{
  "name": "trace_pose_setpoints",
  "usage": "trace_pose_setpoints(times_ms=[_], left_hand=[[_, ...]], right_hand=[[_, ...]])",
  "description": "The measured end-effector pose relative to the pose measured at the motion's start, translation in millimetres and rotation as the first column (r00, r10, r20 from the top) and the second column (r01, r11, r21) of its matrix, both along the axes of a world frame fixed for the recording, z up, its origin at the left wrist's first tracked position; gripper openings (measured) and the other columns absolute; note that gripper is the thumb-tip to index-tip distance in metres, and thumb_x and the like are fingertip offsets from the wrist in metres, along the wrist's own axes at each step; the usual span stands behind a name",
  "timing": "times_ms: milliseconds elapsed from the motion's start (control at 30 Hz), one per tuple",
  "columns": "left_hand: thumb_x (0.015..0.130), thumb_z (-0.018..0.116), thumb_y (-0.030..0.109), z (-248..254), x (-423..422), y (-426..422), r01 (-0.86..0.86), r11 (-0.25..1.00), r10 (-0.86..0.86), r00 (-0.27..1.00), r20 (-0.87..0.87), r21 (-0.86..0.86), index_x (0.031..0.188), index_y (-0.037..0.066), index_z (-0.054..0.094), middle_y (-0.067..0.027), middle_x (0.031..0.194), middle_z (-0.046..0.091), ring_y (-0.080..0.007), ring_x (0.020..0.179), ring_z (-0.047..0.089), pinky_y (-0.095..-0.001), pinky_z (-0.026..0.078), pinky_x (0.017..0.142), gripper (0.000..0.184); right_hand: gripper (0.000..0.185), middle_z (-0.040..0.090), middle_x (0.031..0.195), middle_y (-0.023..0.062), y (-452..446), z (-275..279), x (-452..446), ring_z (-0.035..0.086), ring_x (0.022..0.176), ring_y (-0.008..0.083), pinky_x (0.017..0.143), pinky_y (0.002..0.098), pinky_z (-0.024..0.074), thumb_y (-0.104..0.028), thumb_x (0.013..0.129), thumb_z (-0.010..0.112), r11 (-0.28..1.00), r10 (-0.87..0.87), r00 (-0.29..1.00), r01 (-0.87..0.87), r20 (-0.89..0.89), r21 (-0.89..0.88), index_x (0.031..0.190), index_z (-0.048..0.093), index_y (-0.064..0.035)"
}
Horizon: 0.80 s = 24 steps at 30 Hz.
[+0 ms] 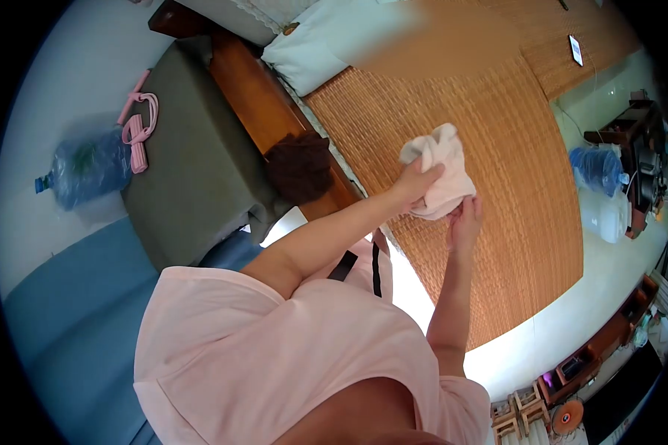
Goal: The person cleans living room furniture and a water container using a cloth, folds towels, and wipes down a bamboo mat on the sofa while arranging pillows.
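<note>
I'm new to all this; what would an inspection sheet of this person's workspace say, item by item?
Surface: woven mat, smooth-lying where visible; blurred patch at its far side.
Job's things: white cloth, bunched, held above the mat.
Clutter: phone on the mat; brown cloth on the wooden edge.
Hands: left hand grips the cloth's side; right hand holds its lower edge.
Cables: thin cord near the phone; connection unclear.
Surroundings: large blue bottles on both sides; pillow at the far edge.

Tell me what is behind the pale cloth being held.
The woven mat shows around the pale cloth, held by the left hand and right hand; the part directly behind it is hidden.
</note>
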<state>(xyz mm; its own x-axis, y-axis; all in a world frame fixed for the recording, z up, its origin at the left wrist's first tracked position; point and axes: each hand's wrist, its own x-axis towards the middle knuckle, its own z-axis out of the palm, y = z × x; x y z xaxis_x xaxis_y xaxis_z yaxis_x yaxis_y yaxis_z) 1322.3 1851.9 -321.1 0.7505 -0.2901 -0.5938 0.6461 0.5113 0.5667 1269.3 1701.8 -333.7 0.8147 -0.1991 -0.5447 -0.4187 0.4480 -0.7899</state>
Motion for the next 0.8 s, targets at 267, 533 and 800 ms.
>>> trace_pose_setpoints(times_ms=[267,533,800], left_hand=[[0.094,0.052,0.036,18.9,6.2,69.3,0.266,0.944,-0.26,0.964,-0.055,0.197,0.132,0.011,0.043,-0.0049,0.099,0.06,-0.0092,0.078,0.056,-0.0219,0.045,0.058,0.046],[0.093,0.052,0.037,-18.4,-60.3,166.8,0.271,0.918,-0.194,0.944,-0.266,0.29,0.105,0.012,0.052,-0.0006,0.084,0.059,-0.0086,0.069,0.055,-0.0235,0.046,0.057,0.027],[0.094,0.05,0.031,10.5,-9.0,156.8,-0.085,0.95,0.1,0.994,-0.037,0.3,0.096,0.011,0.052,-0.0015,0.08,0.059,-0.0116,0.066,0.057,-0.024,0.046,0.052,0.021]], right_hand=[[0.034,0.048,0.128,0.0185,-37.9,0.5,28.2,0.042,0.123,0.0303,0.104,0.0457,0.0352,-0.023,0.098,0.036,0.846,-0.51,0.856,0.483,0.082,0.223,0.117,0.049,0.0018],[0.036,0.048,0.059,0.0114,-108.3,290.0,100.9,0.052,0.058,0.0231,0.067,0.0493,0.0468,-0.029,0.079,0.061,0.928,-0.37,0.163,0.105,0.915,0.357,0.058,0.049,-0.0027],[0.021,0.064,0.083,0.0157,123.1,88.3,94.3,0.063,0.077,0.0306,0.069,0.043,0.0498,-0.023,0.08,0.062,-0.452,0.815,0.138,-0.456,-0.562,-0.767,0.088,0.059,-0.0038]])
